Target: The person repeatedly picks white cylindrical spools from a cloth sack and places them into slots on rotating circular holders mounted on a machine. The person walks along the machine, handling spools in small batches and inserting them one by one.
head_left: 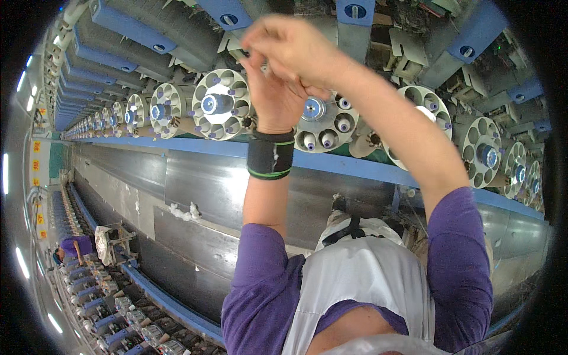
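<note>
My left hand [275,103], with a black, green-edged band [270,157] on its wrist, is raised in front of the machine row with the thumb up and the fingers bent. Across its fingers lies my right hand [290,50], slightly blurred, its fingers curled in. A small dark bit shows at the fingertips, and a small pale bit between the hands; I cannot make out what either is. Just behind the hands stands a round white bobbin magazine [329,122] with several bobbins [343,125] in its holes. Another magazine [221,122] is left of my left wrist.
More round magazines run along a blue rail [349,161], below blue-fronted machine units [133,32]. White fluff [186,212] lies on the metal surface below the rail. Far left, a person in purple [77,245] stands near a cart [112,244] by another machine row.
</note>
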The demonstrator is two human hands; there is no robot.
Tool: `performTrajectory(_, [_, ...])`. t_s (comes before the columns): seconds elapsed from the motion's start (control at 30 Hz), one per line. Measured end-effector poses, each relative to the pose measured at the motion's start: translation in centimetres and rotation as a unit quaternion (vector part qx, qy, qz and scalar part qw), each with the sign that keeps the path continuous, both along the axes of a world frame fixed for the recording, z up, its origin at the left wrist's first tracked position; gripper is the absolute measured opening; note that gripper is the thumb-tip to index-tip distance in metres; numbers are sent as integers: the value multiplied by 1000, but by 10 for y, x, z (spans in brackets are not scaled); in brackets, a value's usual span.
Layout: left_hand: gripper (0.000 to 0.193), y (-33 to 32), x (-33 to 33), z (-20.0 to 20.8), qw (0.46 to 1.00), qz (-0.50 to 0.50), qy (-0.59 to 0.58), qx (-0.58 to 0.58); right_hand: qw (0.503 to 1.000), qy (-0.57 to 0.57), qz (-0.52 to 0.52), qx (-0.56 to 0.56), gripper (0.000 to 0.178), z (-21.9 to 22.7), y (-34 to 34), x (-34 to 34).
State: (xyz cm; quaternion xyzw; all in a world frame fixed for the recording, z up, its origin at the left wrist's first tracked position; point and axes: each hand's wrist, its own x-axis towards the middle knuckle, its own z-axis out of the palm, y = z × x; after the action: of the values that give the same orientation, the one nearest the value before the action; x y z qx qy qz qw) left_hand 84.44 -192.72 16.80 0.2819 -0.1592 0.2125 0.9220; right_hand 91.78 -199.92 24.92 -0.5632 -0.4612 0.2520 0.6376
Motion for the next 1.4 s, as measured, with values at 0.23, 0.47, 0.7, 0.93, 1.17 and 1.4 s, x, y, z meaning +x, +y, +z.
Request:
performTrajectory(0.23, [41,12,39,-24,933,224,254,125,913,-355,-181,92,24,-22,-10,14])
performTrajectory(0.47, [27,48,19,-85,802,174,381,426,967,-110,-216,-85,26,-161,-170,46])
performTrajectory(0.7, [33,-106,1,-28,749,258,159,590,765,103,-215,-599,41,-189,-339,-69])
performTrajectory(0.93, [51,-268,-31,-116,576,-413,212,673,846,490,-206,-41,32,-256,-387,-105])
performTrajectory(1.17, [31,-293,52,-38,858,-456,182,152,714,86,-631,-292,15,-265,-514,-127])
performTrajectory(1.4, [35,-587,4,-110,659,-504,161,535,293,105,-929,-199,39,-283,-812,-259])
